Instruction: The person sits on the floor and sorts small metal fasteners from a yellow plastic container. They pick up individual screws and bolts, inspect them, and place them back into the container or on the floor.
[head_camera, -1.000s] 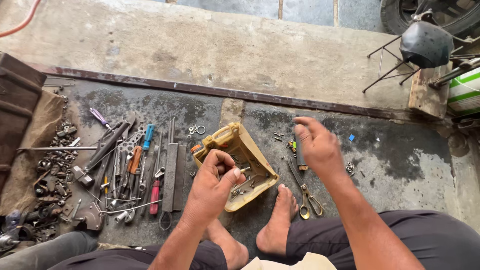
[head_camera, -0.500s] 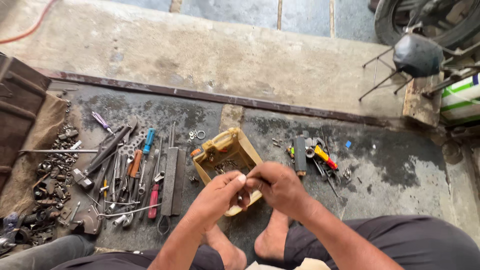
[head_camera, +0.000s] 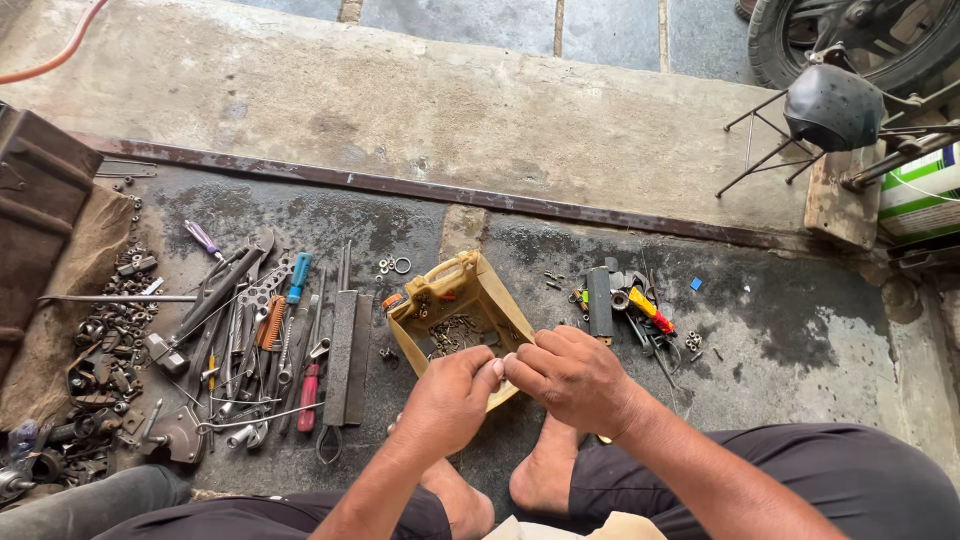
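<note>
- At the far right edge stands a white container with a green band (head_camera: 918, 195) around it; only part of it shows, beside a small wooden block (head_camera: 838, 205).
- The floor (head_camera: 400, 90) is rough, stained concrete, paler towards the top and dark with oil where the person sits; a rusty metal strip (head_camera: 420, 188) runs across it.
- A yellowish cut-open plastic tray (head_camera: 470, 290) lies on the dark floor just in front of the person's bare feet (head_camera: 545, 475), with small screws and bolts inside.
- The left hand (head_camera: 448, 400) and the right hand (head_camera: 572, 378) meet over the tray's near edge, fingertips pinched together on something too small to make out (likely a tiny part, but it cannot be told).
- Left of the tray lies a spread of tools (head_camera: 260, 340): spanners, files, screwdrivers with blue, red and orange handles.
- Further left, a brown cloth (head_camera: 70, 300) carries a heap of nuts and metal scraps.
- Right of the tray sits a smaller cluster of bits (head_camera: 625, 300), one red and yellow.
- At the upper right a tyre (head_camera: 850, 30) and a black seat-like part on thin metal legs (head_camera: 835, 105) stand.
</note>
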